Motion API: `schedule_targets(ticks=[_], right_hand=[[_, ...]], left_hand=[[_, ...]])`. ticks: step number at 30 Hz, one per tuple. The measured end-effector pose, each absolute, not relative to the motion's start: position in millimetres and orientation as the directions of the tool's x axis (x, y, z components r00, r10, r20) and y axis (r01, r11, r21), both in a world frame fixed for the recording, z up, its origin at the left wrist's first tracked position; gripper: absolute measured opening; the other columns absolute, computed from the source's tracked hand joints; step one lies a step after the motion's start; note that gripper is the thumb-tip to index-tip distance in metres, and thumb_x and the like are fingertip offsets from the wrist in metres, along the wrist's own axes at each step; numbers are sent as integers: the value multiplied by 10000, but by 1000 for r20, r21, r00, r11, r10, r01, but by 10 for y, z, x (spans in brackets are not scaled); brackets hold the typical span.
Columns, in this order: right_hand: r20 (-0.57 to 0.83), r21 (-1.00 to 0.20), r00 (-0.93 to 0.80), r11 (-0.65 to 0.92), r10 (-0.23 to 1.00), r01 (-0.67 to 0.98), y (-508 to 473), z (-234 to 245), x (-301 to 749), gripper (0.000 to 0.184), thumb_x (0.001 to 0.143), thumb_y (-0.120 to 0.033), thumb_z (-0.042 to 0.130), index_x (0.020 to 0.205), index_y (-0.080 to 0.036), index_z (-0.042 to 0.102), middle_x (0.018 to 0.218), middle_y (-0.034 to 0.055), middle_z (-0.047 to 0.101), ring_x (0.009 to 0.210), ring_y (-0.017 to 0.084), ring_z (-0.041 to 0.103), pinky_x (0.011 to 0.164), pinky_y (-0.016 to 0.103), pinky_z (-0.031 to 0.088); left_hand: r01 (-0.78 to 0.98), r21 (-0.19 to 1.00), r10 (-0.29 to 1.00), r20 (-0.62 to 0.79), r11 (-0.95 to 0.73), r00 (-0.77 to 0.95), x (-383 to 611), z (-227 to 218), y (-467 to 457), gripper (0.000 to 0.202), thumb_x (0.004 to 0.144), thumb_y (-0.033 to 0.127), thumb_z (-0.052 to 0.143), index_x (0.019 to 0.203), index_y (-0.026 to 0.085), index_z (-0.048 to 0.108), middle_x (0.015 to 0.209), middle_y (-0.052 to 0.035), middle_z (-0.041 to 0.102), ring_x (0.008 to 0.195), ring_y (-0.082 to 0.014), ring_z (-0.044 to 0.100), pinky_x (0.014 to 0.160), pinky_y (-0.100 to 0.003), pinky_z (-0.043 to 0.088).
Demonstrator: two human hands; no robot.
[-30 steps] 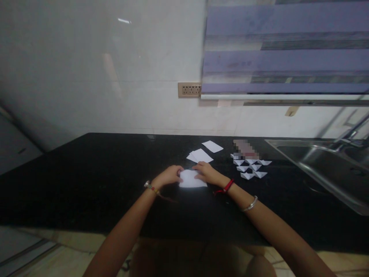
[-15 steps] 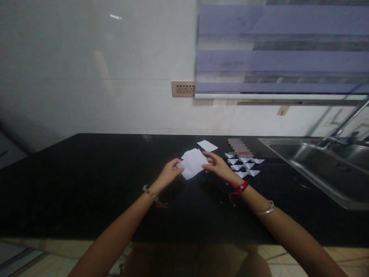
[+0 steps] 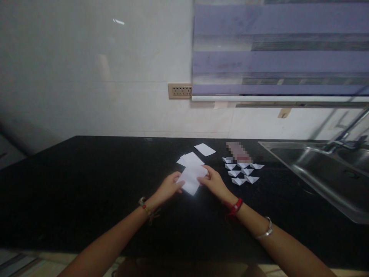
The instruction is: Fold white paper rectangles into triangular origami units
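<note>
Between my two hands is a white sheet of paper (image 3: pixel 191 181), turned cornerwise toward me. My left hand (image 3: pixel 170 184) pinches its left corner, thumb on top. At the right edge, my right hand (image 3: pixel 212 181) grips it between thumb and fingers. Just beyond the held sheet lie several loose white papers (image 3: pixel 192 157), overlapping and partly covered by it. Farther back is another white paper (image 3: pixel 205 149), flat on the black countertop (image 3: pixel 100 200). Several small folded white paper pieces (image 3: pixel 238 181), pointed like little boats, sit in rows to the right of my right hand.
A blurred pinkish flat item (image 3: pixel 238 151) lies behind the folded pieces. On the right a steel sink (image 3: pixel 323 181) with a tap (image 3: pixel 343 138) is set into the counter. A tiled wall with a socket (image 3: pixel 180 91) and a striped blind (image 3: pixel 276 61) stands behind.
Both hands have drawn nearer to me with one sheet, which has come apart from the other papers. Those papers now show behind it on the counter.
</note>
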State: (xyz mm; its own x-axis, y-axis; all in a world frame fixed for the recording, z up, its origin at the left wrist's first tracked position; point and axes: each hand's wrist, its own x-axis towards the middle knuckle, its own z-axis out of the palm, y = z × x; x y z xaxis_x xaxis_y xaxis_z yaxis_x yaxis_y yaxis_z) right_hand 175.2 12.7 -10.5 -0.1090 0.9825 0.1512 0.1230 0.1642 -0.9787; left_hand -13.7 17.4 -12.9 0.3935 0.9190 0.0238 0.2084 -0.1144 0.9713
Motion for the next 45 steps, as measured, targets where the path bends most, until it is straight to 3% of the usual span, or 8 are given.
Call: schedule_targets(ticks=[3,7,13,20,28,35,39,45], right_hand=[[199,-943,-59,207,978,261,148,-161,1775,482,630,-195,568,1091,-187,425,607,-54,522,481,94,522,509,237,438],[41,-995,-121,51,992,81,175,-185,1785,595,601,-226,617,1124,-162,341,618,-46,556,502,115,550,487,250,460],[26,-988,-249,62,968,140,158,-157,1787,167,622,-255,618,640,-120,523,530,-4,566,497,92,528,487,209,421],[-12,-979,-208,31,978,201,160,-103,1821,112,642,-217,578,653,-124,517,530,-17,542,464,75,496,435,186,384],[-110,-921,-742,212,662,326,24,142,1928,197,684,-321,580,678,-125,599,637,4,577,557,84,506,514,195,400],[57,-952,-194,112,979,284,165,-26,1877,343,707,-369,540,943,-119,527,596,-22,502,490,85,471,409,184,346],[137,-944,-186,185,973,273,203,-132,1851,338,680,-308,569,964,-136,503,639,-20,521,510,90,480,427,191,356],[246,-748,-247,345,937,567,207,-173,1892,118,706,-196,505,755,-133,592,587,-14,534,533,99,462,508,209,351]], left_hand=[[228,969,921,-4,-92,389,-148,-120,178,188,705,286,536,778,118,495,623,6,556,500,-83,519,433,-174,399],[191,981,944,-21,-45,329,-141,-82,173,152,698,247,539,762,121,482,667,-2,569,531,-82,535,446,-169,413],[137,990,956,-32,-9,293,-102,-70,151,143,690,225,538,760,123,467,724,-11,572,565,-86,549,475,-180,445],[107,994,980,-47,27,192,-146,-21,168,145,700,236,538,758,131,457,732,-9,577,582,-92,570,495,-185,458],[162,987,985,-9,-20,172,-187,-12,187,138,716,253,519,757,132,468,709,-14,580,600,-115,594,439,-158,383],[174,984,972,-3,-39,234,-138,-24,174,146,715,252,514,774,130,460,688,-15,587,574,-113,590,434,-161,362],[192,979,933,-11,-63,359,-111,-76,147,183,720,276,515,810,130,451,726,-29,596,598,-129,598,444,-174,368],[472,831,932,140,-293,333,-137,-140,119,332,723,260,523,1032,177,435,709,3,571,606,-127,554,556,-233,407]])
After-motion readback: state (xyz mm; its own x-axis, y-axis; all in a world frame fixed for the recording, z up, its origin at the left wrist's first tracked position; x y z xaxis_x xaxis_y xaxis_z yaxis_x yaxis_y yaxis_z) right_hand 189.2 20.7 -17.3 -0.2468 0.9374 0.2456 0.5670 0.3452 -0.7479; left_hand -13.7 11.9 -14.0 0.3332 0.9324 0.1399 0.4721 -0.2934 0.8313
